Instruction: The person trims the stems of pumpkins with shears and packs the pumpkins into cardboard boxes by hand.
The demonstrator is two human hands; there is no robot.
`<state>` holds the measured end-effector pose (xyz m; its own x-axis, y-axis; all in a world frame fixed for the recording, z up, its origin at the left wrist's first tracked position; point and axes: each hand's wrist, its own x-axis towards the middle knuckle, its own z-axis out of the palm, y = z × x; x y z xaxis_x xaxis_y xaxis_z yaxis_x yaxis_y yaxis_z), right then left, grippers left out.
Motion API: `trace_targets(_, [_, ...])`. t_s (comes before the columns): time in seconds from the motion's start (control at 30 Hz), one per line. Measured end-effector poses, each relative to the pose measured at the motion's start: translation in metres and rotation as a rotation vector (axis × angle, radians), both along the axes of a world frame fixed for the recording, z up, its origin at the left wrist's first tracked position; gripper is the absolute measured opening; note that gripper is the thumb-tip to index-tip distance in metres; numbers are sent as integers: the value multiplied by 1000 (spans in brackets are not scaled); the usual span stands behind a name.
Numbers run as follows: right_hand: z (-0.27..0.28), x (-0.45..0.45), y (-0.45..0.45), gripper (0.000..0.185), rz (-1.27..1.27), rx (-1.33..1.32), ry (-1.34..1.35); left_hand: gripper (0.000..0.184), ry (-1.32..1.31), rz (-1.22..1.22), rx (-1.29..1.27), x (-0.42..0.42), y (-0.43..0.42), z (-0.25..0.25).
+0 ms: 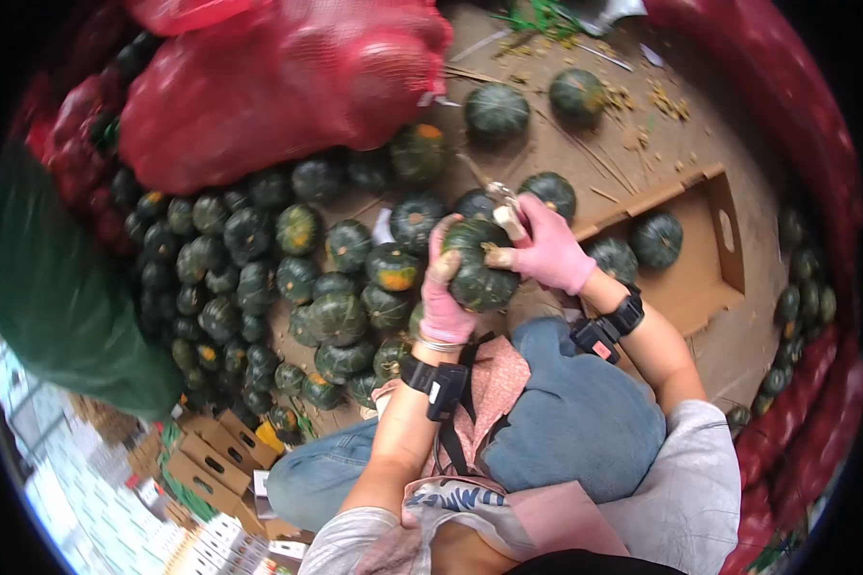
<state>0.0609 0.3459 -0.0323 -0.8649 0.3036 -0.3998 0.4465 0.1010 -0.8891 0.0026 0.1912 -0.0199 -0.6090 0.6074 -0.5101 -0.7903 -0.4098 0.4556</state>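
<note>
Kabocha squash (479, 273), in the head view: held up in front of the knees, above the ground and near the loose heap. Clasped along its left side by the pink-gloved left hand (448, 311), with the fingers spread around the curve, probably to keep so round and heavy a body from rolling. Touched on the opposite side, near the pale stem, by the thumb of the pink-gloved right hand (554, 247), and so apparently braced from both sides. Closed at the same time, in that right hand, around a white-handled tool (510, 222), with metal showing beyond the grip; too blurred to tell the exact kind. Set close together, with the squash between.

Spread on the floor (705, 144) to the left, many more squashes (338, 318), packed side by side and within easy reach. Laid open to the right, a shallow cardboard carton (705, 297), low-walled enough to reach into, with a dark green squash (658, 240) inside. Slumped beyond the heap, a bulging red mesh sack (288, 105), probably netted to let air through.
</note>
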Motion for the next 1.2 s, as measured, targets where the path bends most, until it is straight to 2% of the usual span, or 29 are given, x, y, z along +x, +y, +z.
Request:
trace_targets(0.17, [-5,-15,-22,53,4,107,67,64,-51,107,40,-2,-17,-13])
trace_targets(0.27, [-24,-25,-36,41,-197,95,31,65,-62,153,74,0,-22,-6])
trace_targets(0.3, [-45,-29,-42,29,-415,-227,237,67,-37,136,101,2,-20,-1])
trace_targets(0.37, [-48,-36,-35,22,-502,-486,110,67,-36,192,132,-1,-16,2])
trace_targets(0.43, [-63,-32,-20,33,-387,-142,78,67,-66,239,126,-8,-21,3])
trace_targets(0.5, [-10,-29,-4,34,-258,-326,-216,63,-41,261,144,-17,-27,3])
trace_targets(0.53, [-6,-26,3,34,-171,-514,-225,62,-47,242,137,-21,-27,4])
trace_targets(0.63, [21,-13,-12,45,-207,-909,45,61,76,75,40,-17,-10,-1])
trace_targets(0.67, [19,-7,-5,54,-234,-923,53,60,246,-43,4,-16,-7,0])
trace_targets(0.73, [28,18,25,53,-258,-777,5,48,984,-507,-454,-37,-13,-12])
trace_targets(0.77, [37,36,44,54,-246,-682,-65,44,1378,-724,-713,-53,-20,-25])
trace_targets(0.8, [44,58,56,53,-295,-509,-81,35,2046,-634,-816,-80,-26,-26])
trace_targets(0.83, [51,80,68,53,-343,-335,-115,35,1622,-638,-1069,-101,-21,-17])
trace_targets(0.87, [60,105,76,55,-398,-139,-260,43,1688,-566,-1213,-122,-27,-31])
trace_targets(0.9, [67,127,85,58,-439,53,-412,53,1907,-499,-1332,-144,-42,-65])
trace_targets(0.93, [35,172,101,66,-338,491,-337,60,1802,-660,-1489,-157,-42,-72])
trace_targets(0.97, [57,171,98,72,-324,613,-600,67,1756,-827,-1552,-170,-42,-82])
trace_targets(1.0, [59,180,102,72,-327,626,-721,71,1735,-897,-1588,-178,-38,-91])
trace_targets(1.03, [54,190,104,72,-327,625,-840,74,1864,-796,-1525,-182,-42,-102])
trace_targets(1.07, [53,193,104,72,-296,651,-831,78,1791,-821,-1523,-178,-31,-87])
trace_targets(1.1, [59,190,108,71,-316,439,-868,82,1715,-852,-1529,-177,-19,-71])
trace_targets(1.17, [49,198,118,69,-233,72,-824,84,1565,-912,-1618,-182,-10,-71])
trace_targets(1.2, [25,215,121,66,-160,70,-705,86,1491,-936,-1665,-187,-6,-71])
